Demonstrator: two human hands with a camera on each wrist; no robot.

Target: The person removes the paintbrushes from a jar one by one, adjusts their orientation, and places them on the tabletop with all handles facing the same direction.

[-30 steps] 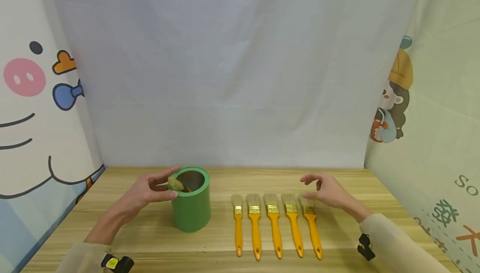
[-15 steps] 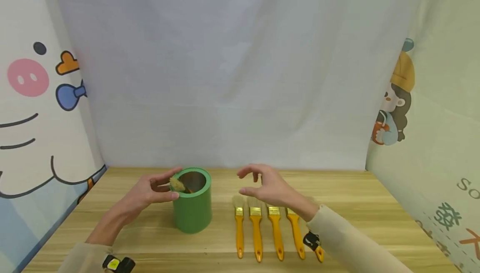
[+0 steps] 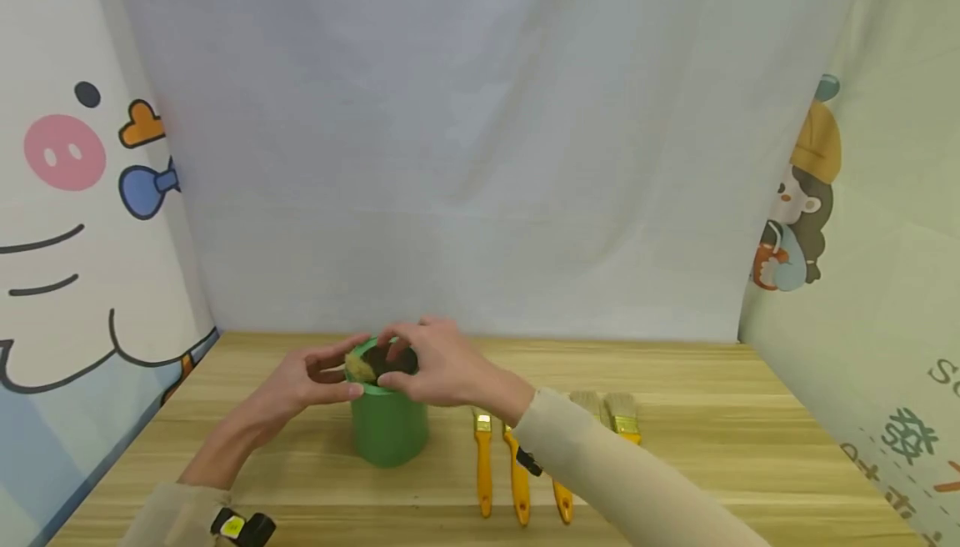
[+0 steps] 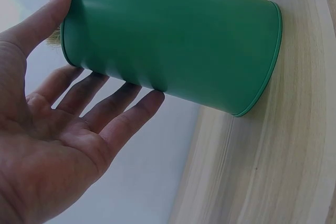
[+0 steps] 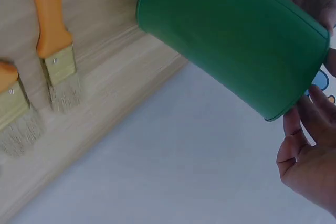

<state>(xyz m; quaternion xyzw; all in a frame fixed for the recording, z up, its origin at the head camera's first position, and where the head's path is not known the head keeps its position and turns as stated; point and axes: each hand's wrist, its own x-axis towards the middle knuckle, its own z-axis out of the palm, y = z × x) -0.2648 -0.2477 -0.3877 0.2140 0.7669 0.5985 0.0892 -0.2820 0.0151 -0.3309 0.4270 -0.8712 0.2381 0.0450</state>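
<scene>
My left hand (image 3: 300, 384) holds a green cylindrical can (image 3: 390, 434) by its upper left side, with the thumb in front and the fingers behind. The can stands upright on the table. A paintbrush (image 3: 360, 368) leans in it, bristles showing over the left rim and handle hidden inside. Over the can's mouth is my right hand (image 3: 450, 372), thumb and fingers bent and apart, with nothing visible between them. In the right wrist view its fingers (image 5: 315, 124) are beside the rim.
Several paintbrushes with orange handles lie in a row right of the can, such as one paintbrush (image 3: 483, 464) nearest it and another (image 3: 622, 418) at the far end. My right sleeve (image 3: 600, 455) covers part of the row. A pale cloth (image 3: 480, 155) hangs behind the wooden table (image 3: 720, 447).
My right hand has moved left from above the rightmost paintbrush, across the row, to the can's mouth. The left hand keeps its hold on the can.
</scene>
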